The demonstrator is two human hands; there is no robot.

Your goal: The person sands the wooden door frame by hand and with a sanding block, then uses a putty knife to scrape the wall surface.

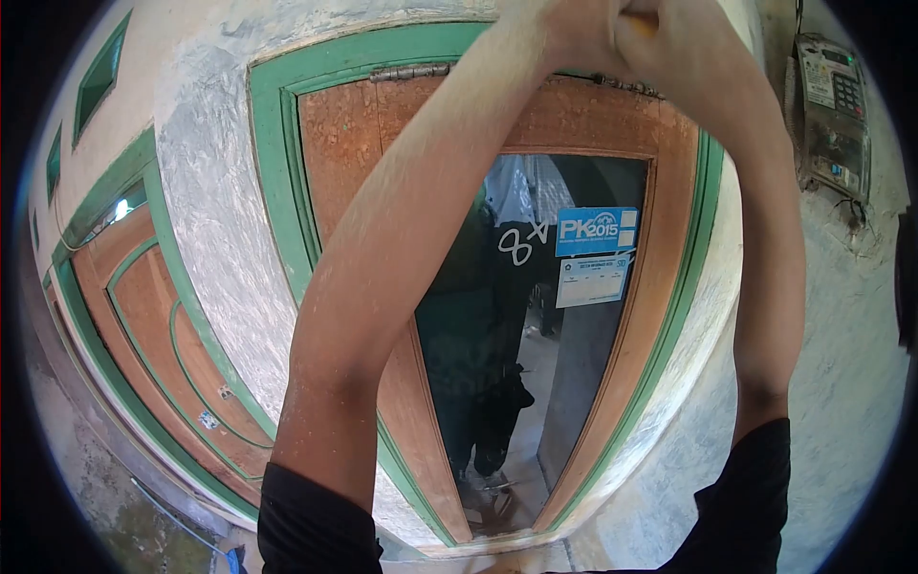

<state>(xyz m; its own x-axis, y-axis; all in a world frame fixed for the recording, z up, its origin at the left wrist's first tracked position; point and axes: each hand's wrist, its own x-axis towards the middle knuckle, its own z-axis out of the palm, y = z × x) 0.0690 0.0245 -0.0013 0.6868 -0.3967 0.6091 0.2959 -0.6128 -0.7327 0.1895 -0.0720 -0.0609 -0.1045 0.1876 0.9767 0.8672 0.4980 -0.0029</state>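
Note:
Both my arms reach up in front of a wood-framed window (478,383), and the hands meet at the top edge of the view. My left hand (583,33) is partly cut off there, its fingers out of sight. Right against it, my right hand (674,48) looks curled. A small yellow-orange patch (645,21) shows between the hands; what it belongs to is too hidden to name. Just below the hands are the metal hinges (626,86) along the window's upper edge. The dark glass carries a blue "PK 2015" sticker (593,231) and a white label (591,281).
A green frame (277,182) surrounds the window in a rough plastered wall (206,153). On the left stands a wooden door (153,306) with green trim. An electricity meter with a keypad (834,120) hangs on the wall at the upper right, close to my right arm.

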